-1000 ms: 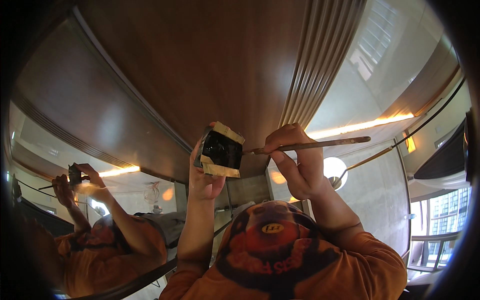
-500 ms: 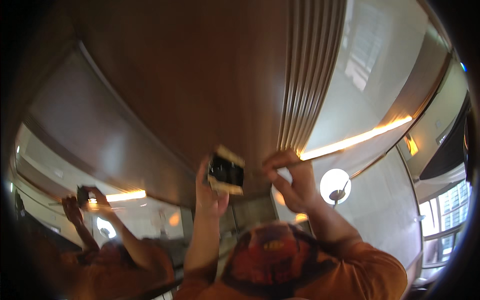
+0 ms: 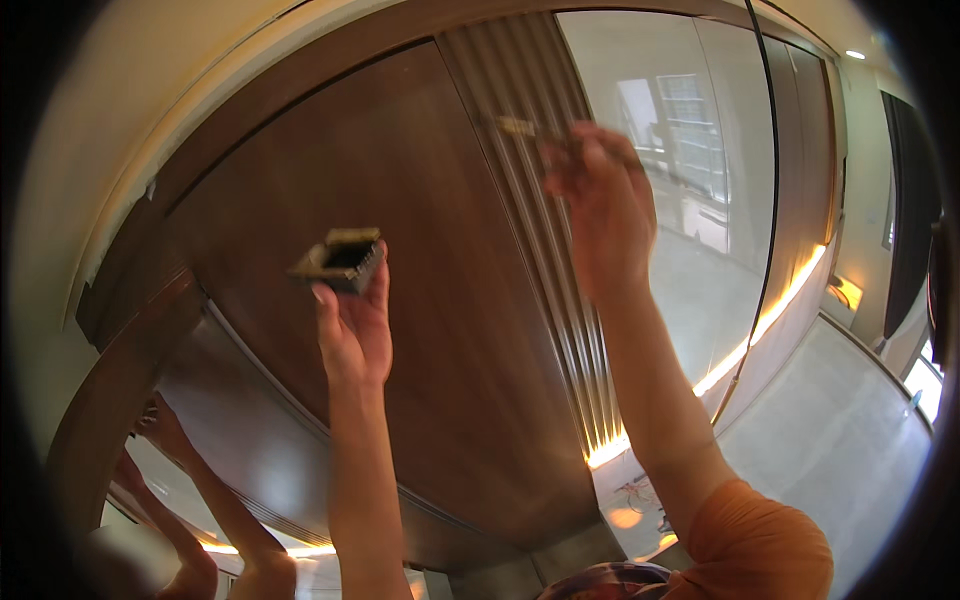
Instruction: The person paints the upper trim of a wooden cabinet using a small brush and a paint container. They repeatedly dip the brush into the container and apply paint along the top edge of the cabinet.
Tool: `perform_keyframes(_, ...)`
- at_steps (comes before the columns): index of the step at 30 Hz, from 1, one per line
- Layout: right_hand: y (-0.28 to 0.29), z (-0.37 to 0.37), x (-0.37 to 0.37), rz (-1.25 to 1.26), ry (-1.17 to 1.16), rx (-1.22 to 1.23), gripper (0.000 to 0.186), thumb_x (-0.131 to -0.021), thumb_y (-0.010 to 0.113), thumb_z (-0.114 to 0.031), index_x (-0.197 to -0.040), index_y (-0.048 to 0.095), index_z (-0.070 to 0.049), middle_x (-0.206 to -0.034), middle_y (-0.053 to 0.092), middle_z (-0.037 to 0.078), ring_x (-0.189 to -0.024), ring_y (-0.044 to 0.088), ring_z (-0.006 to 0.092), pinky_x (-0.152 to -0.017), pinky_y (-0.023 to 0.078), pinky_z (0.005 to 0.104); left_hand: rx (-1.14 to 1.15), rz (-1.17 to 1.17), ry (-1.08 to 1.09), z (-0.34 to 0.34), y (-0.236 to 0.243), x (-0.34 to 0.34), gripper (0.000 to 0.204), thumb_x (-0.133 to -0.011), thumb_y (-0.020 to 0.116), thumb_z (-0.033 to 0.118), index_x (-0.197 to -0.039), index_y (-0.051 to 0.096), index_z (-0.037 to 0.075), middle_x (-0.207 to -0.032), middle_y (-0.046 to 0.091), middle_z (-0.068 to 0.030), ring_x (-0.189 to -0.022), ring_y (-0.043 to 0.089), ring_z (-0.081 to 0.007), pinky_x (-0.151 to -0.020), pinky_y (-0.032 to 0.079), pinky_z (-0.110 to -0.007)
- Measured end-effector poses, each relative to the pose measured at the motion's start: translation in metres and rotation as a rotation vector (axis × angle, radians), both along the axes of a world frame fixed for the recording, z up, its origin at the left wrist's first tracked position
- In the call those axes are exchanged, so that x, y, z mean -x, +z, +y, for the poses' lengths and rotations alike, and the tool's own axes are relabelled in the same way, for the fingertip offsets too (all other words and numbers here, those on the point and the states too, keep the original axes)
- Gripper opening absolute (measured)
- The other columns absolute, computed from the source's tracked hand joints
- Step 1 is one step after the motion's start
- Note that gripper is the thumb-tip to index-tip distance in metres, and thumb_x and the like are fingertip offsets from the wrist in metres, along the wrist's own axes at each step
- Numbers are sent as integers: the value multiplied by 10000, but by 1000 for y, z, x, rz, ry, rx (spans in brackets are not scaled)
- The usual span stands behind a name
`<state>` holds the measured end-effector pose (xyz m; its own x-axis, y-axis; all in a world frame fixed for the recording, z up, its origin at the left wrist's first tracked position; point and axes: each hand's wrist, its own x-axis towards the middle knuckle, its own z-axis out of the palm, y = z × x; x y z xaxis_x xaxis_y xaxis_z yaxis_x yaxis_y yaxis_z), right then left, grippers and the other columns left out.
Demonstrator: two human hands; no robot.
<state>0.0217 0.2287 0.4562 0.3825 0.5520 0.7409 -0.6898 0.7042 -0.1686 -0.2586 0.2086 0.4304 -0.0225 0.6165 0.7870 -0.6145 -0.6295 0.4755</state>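
In front of a dark brown wood panel [image 3: 420,330], my left hand [image 3: 358,345] is raised with its fingers closed around a small open-topped container [image 3: 347,262]. The container is dark inside and has yellowish, tape-like edges; what it holds cannot be made out. Higher up and to the right, my right hand [image 3: 608,205] grips a slim tool with a pale yellowish tip [image 3: 515,126]. Motion blurs this tool, so its exact kind is unclear. Its tip points left, over the vertical ribbed trim [image 3: 530,190], and I cannot tell whether it touches.
A glossy white panel [image 3: 720,260] stands right of the trim, with a thin black cable [image 3: 768,200] running down in front. A glowing light strip [image 3: 760,330] lines its lower edge. At lower left a mirror-like surface [image 3: 250,400] reflects the arms. A pale ceiling edge [image 3: 180,110] curves overhead.
The view has shifted upward along the panel. Both hands are raised higher and lie farther apart; the container now sits to the left and the tool up by the ribbed trim.
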Motion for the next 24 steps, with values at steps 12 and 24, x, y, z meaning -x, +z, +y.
perform_keyframes(12, 176, 103, -12, 24, -75, -274, 140, -998, 605, -78, -1083, 704, -27, -950, 702, 47, -822, 619, 112, -759, 512, 270, -114, 101, -783, 73, 45, 29, 935, -774, 912, 187, -1471, 344, -64, -1428, 418, -136, -1404, 466, -365, -1186, 484, -379)
perform_keyframes(24, 223, 144, -11, 35, -202, -434, 165, -972, 579, -79, -1030, 715, -5, -889, 685, 58, -815, 628, 136, -781, 522, 284, -123, 287, -566, 88, 31, 48, 1077, -668, 905, 616, -1398, 437, -22, -1232, 597, -179, -1256, 601, -387, -1033, 583, -461)
